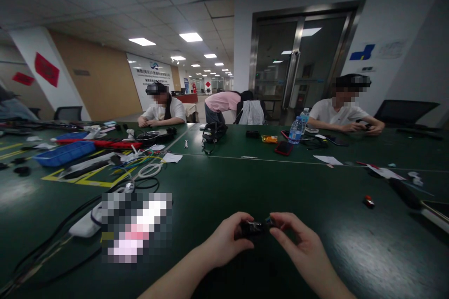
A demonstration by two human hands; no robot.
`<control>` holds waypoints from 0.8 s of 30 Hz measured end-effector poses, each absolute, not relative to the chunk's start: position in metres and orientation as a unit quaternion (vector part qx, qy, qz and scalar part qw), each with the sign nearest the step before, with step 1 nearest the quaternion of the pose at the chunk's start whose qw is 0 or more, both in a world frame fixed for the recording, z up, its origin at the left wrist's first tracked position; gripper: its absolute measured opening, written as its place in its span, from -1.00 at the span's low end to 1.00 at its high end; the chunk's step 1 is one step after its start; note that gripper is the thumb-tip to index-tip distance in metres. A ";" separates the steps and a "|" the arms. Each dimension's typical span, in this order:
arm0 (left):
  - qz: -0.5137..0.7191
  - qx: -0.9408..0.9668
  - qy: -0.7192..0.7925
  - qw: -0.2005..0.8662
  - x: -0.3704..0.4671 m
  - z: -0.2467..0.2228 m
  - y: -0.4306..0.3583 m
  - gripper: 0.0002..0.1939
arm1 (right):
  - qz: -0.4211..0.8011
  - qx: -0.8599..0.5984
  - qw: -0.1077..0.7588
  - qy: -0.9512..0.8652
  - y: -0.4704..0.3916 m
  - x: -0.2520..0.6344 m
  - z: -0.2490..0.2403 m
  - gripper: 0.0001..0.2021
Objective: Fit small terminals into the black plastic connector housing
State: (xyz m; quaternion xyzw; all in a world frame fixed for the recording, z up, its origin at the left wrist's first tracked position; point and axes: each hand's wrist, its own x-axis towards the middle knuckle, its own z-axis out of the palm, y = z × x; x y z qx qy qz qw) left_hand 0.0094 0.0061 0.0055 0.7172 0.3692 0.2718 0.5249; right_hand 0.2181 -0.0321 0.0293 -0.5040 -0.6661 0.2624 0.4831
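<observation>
Black object (254, 228) (glossy) in left hand (227, 239).

My view, front bottle (295, 131) | phone (284, 148) nearer me, left | packet (269, 139) farther left | second bottle (305, 116) behind | paper (327, 160) nearer, right

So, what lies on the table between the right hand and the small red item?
Nothing that shows: in the head view, the stretch between the right hand and the small red item is bare green tabletop.
</observation>
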 end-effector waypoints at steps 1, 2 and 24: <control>0.275 0.718 0.367 0.524 0.010 0.004 0.007 -0.51 | 0.261 -0.501 0.474 -0.675 -0.032 0.218 0.029 -0.79; 0.276 0.719 0.367 0.522 0.010 0.004 0.007 -0.51 | 0.260 -0.498 0.468 -0.682 -0.032 0.217 0.029 -0.80; 0.320 0.712 0.308 0.544 0.010 -0.004 0.009 -0.52 | 0.178 -0.467 0.350 -0.792 -0.031 0.209 0.024 -0.79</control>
